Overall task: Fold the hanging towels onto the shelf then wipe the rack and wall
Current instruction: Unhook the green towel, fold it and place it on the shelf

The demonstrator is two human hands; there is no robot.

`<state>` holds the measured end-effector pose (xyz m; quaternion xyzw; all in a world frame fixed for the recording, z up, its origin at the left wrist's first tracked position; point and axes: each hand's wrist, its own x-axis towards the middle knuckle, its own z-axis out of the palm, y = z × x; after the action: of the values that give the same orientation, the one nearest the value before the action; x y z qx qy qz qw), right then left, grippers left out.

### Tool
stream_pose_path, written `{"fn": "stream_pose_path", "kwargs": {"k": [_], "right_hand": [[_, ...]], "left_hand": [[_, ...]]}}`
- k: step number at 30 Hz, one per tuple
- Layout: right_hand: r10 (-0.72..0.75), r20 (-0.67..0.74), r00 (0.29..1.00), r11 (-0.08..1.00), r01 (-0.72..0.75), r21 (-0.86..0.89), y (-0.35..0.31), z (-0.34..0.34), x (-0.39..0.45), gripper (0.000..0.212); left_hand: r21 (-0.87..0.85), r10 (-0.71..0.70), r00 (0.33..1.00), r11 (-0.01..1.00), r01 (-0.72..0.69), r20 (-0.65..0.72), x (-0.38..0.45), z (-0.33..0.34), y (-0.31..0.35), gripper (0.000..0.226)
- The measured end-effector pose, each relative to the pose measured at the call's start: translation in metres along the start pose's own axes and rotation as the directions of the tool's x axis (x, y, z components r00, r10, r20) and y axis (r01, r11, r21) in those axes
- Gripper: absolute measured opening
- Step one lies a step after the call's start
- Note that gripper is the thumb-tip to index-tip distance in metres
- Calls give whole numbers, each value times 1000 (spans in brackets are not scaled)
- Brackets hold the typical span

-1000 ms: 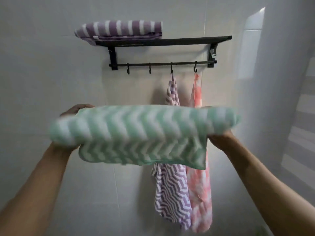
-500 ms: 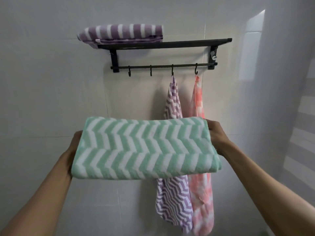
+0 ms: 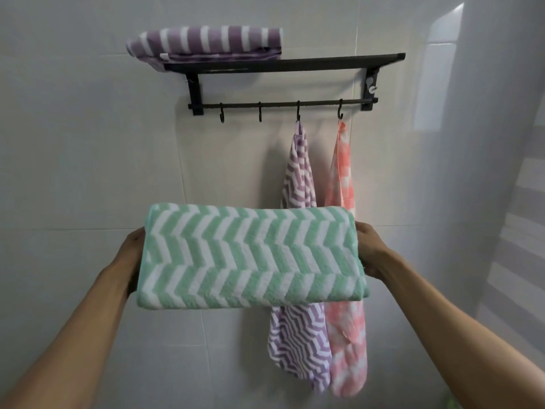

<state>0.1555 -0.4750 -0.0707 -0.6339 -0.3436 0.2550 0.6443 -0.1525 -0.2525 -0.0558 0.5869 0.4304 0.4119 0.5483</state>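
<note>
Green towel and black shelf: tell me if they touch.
Apart. The head view shows the green towel held between both hands well below the black shelf, with bare wall tile and the hook bar between them.

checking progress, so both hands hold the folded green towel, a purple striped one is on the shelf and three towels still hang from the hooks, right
Not quite: the head view shows two towels on the hooks, a purple zigzag towel and a pink towel, not three. The left hand and right hand hold the green towel, and the striped towel lies on the shelf.
</note>
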Motion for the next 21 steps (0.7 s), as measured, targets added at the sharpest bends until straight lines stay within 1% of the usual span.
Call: {"fn": "stream_pose_path", "kwargs": {"k": [1,3,5,7,9,10,12,15,17,19,20,21], "right_hand": [[49,-2,999,999,-49,17,4,-1,3,18],[130,38,991,991,-131,20,10,-6,9,19],[159,87,983,987,-161,15,15,-9,10,17],[137,97,986,990,-139,11,17,-8,8,16],[85,60,995,996,-84,-23,17,-5,5,17],[51,34,998,997,-49,-58,18,-4,4,17],[-15,-10,1000,992,14,-127,21,-2,7,16],[-63,-85,994,987,49,-155,24,-1,13,15],[-75,-118,990,980,51,-193,25,-4,16,14],[-77,-141,987,971,41,-236,26,-10,22,18],[-75,-150,986,967,35,-253,27,-13,25,20],[-75,-159,984,965,31,-259,28,-16,27,20]], "left_hand": [[-13,-21,1000,1000,21,-2,0,0,-2,30],[-5,-56,998,998,56,4,1,0,-6,27],[34,-75,997,997,75,1,1,0,-11,26],[53,-106,994,993,106,10,2,0,-20,26],[62,-147,989,988,144,36,6,-2,-30,23],[36,-177,981,984,175,77,8,-2,-35,25],[-14,-233,957,971,239,174,9,1,-42,32],[-88,-261,943,955,284,207,15,10,-55,44],[-192,-255,936,933,304,243,18,13,-62,53],[-277,-248,910,897,345,332,18,14,-67,73],[-287,-220,894,894,345,390,15,14,-68,78],[-262,-191,876,907,331,443,12,16,-68,77]]}}
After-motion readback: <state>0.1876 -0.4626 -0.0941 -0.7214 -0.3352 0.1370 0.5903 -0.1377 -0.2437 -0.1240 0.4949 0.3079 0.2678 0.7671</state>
